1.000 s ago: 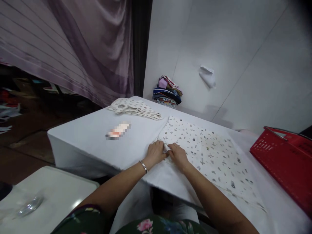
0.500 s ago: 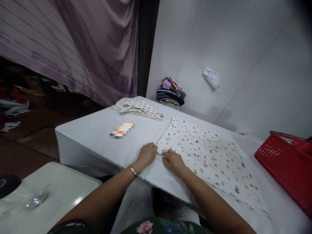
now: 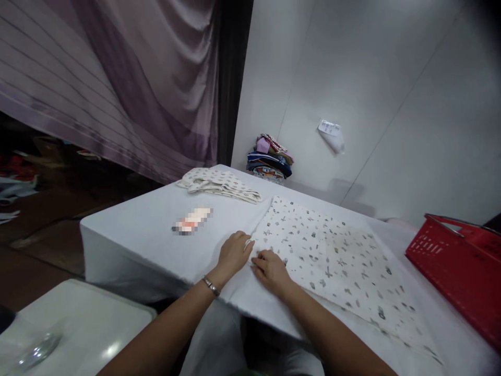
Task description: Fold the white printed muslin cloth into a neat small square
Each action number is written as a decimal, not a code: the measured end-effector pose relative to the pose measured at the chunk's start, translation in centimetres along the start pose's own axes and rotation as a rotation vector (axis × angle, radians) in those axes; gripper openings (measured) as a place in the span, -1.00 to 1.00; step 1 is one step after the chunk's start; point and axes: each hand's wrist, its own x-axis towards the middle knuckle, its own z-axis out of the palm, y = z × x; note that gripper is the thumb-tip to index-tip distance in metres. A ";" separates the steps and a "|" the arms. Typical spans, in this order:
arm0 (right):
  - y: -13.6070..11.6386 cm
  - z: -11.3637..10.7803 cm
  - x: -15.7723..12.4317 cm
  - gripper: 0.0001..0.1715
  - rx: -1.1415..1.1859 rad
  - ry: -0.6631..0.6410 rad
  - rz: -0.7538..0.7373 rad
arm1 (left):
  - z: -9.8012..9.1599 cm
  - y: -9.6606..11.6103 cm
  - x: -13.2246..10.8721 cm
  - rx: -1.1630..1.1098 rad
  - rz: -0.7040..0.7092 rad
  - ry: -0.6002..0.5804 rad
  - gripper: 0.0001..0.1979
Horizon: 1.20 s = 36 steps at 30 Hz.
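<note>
The thin, white, grey-printed rectangular cloth (image 3: 329,266) is spread on the white-draped table (image 3: 136,219), its near-left edge pinched by the left hand (image 3: 234,254); whether it is gripped by the curled right hand (image 3: 273,272) cannot be told. Light, limp handling can be expected, best controlled at 2 corners.

The table (image 3: 133,224) is covered by a white sheet (image 3: 121,266), which is draped over its edge. A printed cloth (image 3: 340,261) is spread flat across the right part, while a folded cloth (image 3: 219,184) is laid near the far corner. A pixelated object (image 3: 193,219) is placed left of the spread cloth; a basket (image 3: 457,271) is set at the far right.
</note>
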 end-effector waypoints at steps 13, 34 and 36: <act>1.0 -0.6 -2.5 -0.61 0.102 0.048 0.035 | 0.1 0.1 2.0 0.139 -0.264 -0.377 -0.73; 18.9 -13.1 -28.6 -0.42 -0.137 0.100 1.379 | 1.7 -2.3 3.2 0.080 -0.250 -0.355 -0.69; 19.2 -13.2 -30.2 -0.44 -0.093 0.053 1.440 | 2.0 -2.5 3.1 0.088 -0.273 -0.342 -0.69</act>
